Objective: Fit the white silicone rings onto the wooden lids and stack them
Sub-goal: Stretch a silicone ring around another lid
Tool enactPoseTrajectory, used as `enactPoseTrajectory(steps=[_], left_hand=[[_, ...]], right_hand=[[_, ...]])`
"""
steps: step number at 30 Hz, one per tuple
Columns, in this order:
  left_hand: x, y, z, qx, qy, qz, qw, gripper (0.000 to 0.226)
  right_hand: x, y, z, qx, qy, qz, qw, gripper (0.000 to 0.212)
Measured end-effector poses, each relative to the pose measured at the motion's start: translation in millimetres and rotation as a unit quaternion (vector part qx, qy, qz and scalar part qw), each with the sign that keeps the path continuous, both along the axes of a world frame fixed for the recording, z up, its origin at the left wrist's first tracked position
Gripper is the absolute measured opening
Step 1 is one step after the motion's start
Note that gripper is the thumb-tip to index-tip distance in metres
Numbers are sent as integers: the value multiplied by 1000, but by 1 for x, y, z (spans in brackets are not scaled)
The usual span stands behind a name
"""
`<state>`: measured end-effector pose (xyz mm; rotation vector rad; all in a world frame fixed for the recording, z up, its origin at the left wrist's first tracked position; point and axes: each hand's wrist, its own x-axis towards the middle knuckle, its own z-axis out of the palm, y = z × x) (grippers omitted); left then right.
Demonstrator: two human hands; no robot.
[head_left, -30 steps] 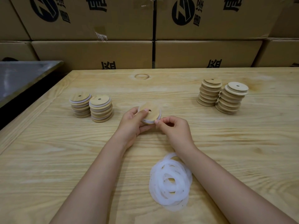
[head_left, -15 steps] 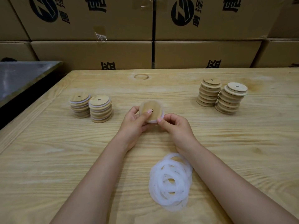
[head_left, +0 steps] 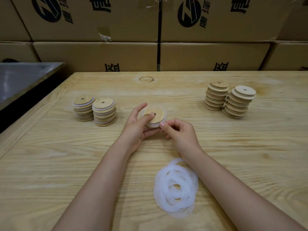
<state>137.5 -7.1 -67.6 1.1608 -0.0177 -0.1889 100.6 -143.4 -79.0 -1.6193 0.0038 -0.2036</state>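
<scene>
While the wooden lid is held over the mid-worktop, left hand fingers curled round it, right hand fingers pinch the silicone ring at its near rim. Risk: if the pinch slips, the stretched ring may spring off.

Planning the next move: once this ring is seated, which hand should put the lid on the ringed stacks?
Probably left. The left hand grips the lid, and the ringed stacks stand on its side; the right hand only pinches the ring at its edge.

The left hand gripped a wooden lid; just beside it, the right hand pinched its white ring.
</scene>
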Motion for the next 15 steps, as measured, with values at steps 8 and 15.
enactPoseTrajectory(steps=[8, 15], left_hand=[[0, 0, 3, 19, 24, -4, 1000, 21], [0, 2, 2, 31, 19, -40, 999, 17]], right_hand=[[-4, 3, 3, -170, -192, -51, 965, 17], [-3, -4, 2, -152, -212, -55, 964, 9]])
